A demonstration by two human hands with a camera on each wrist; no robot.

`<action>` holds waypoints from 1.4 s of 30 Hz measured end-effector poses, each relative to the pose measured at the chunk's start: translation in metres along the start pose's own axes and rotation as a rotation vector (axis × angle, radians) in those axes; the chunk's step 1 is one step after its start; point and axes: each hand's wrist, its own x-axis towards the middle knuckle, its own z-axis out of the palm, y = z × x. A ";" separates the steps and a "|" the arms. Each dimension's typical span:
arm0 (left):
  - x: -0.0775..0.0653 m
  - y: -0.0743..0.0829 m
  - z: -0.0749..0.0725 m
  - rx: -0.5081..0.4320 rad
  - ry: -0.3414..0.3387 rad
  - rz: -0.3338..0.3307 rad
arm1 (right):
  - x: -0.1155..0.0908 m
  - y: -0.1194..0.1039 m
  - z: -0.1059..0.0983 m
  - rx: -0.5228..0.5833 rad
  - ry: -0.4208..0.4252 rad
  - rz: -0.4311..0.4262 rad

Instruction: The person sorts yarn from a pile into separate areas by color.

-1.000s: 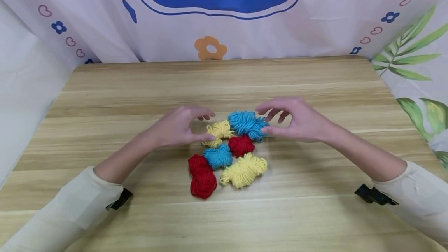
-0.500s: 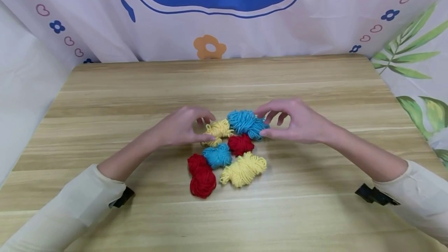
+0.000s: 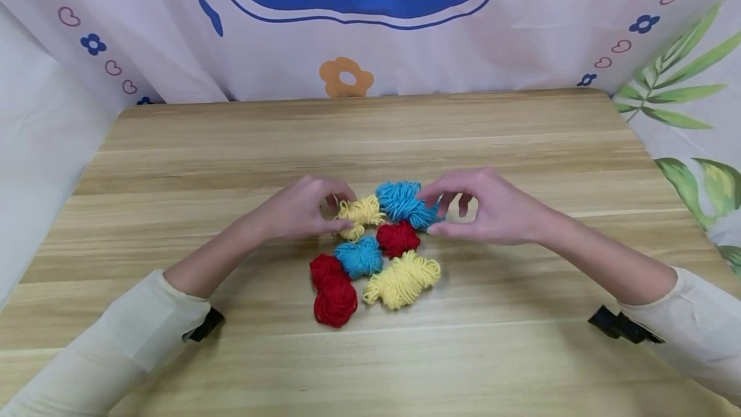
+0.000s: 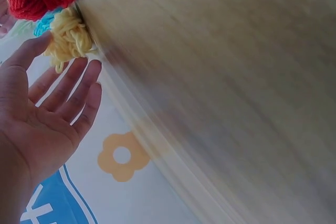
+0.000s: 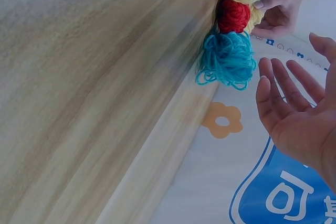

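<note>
Small bundles of yarn lie in a loose cluster on the table. My left hand (image 3: 301, 208) is at the small yellow yarn bundle (image 3: 360, 211), thumb and fingertips at its left end. In the left wrist view the fingers of this hand (image 4: 47, 108) are fairly straight and spread beside the yellow yarn (image 4: 68, 38). My right hand (image 3: 492, 208) stands at the right end of the large blue yarn bundle (image 3: 405, 201), its fingertips partly over it. The right wrist view shows that hand (image 5: 299, 98) spread, apart from the blue yarn (image 5: 228, 59).
Nearer me lie a red yarn bundle (image 3: 397, 239), a smaller blue one (image 3: 359, 257), a larger yellow one (image 3: 403, 280) and a red two-lobed bundle (image 3: 336, 301). They rest on a wooden table (image 3: 521, 365). A printed cloth (image 3: 278, 56) hangs behind the far edge.
My right hand has come slightly left and toward me, further over the blue yarn's end. The left thumb and fingers have drawn a little closer about the yellow yarn. The other bundles stay put.
</note>
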 end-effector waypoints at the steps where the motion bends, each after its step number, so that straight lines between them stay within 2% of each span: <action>1: 0.000 0.000 0.000 -0.004 0.000 -0.001 | 0.000 0.000 0.000 -0.002 -0.001 -0.002; 12: 0.000 -0.001 -0.002 -0.049 -0.003 -0.027 | -0.002 -0.001 0.002 0.006 -0.014 -0.030; 28: -0.003 -0.003 -0.005 -0.103 0.008 -0.070 | -0.004 -0.002 0.009 0.030 -0.066 -0.022; 42: -0.004 -0.006 -0.007 -0.099 0.022 -0.090 | -0.004 -0.001 0.012 0.028 -0.071 -0.024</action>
